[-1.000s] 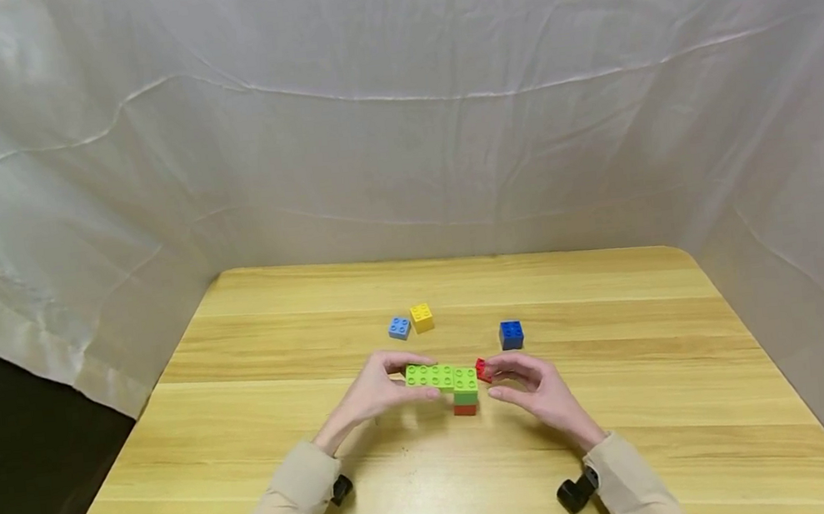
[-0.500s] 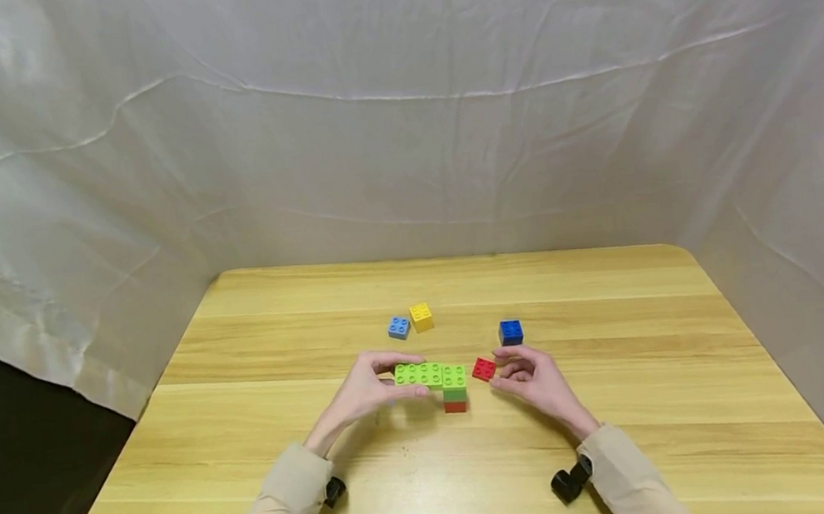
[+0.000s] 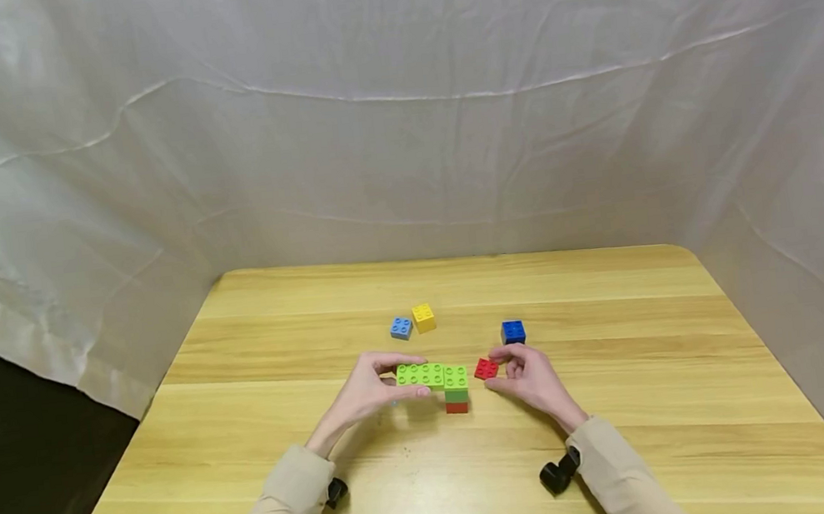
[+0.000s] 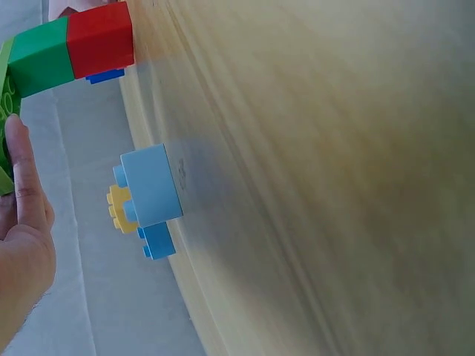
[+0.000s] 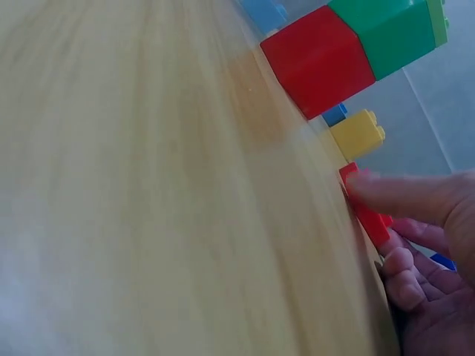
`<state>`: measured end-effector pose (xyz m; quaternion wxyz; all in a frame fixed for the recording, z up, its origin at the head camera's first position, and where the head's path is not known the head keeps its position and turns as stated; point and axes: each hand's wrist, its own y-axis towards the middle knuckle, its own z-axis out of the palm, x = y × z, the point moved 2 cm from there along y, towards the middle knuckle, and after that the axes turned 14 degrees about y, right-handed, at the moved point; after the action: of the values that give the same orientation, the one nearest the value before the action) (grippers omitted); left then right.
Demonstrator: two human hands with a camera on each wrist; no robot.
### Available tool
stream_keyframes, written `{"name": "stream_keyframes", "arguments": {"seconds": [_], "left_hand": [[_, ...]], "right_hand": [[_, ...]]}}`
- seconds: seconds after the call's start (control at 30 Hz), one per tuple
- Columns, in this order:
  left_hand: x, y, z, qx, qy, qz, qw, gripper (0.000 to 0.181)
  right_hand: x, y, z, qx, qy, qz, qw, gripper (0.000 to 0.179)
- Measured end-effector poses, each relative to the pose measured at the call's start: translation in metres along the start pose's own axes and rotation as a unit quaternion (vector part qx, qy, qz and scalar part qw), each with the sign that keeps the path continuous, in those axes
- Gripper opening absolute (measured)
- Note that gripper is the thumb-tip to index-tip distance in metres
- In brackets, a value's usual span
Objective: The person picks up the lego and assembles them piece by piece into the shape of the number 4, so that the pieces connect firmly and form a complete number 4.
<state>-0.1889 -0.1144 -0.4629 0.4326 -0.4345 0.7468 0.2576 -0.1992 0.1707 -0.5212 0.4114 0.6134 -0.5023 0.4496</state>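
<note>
Studded red slab (image 3: 487,369) at right hand (image 3: 534,380), contact unclear

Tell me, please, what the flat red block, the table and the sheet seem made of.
Flat red block: probably hard plastic, smooth, with moulded studs. Table: wood or wood-look laminate, satin; grain and a soft glare show. Sheet: perhaps fabric or plastic film, slightly shiny, with creases.

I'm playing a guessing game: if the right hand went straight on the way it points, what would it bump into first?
Most likely the flat red brick, right in front of the right hand; they may be touching, but I can't quite tell.
</note>
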Motion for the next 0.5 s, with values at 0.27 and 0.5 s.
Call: {"name": "stream_keyframes", "arguments": {"seconds": [0.27,0.5], "left_hand": [[0.002,0.001,-0.001,0.0,0.004,0.001,1.0,0.047],[0.001,0.001,0.0,0.007,-0.011,-0.004,0.9999,0.047]], "right_hand": [[0.001,-0.003,0.001,-0.007,0.017,-0.029,0.9994,0.037],[-0.001,-0.012,-0.002,-0.006,0.076,-0.036,0.9964,0.039]]}}
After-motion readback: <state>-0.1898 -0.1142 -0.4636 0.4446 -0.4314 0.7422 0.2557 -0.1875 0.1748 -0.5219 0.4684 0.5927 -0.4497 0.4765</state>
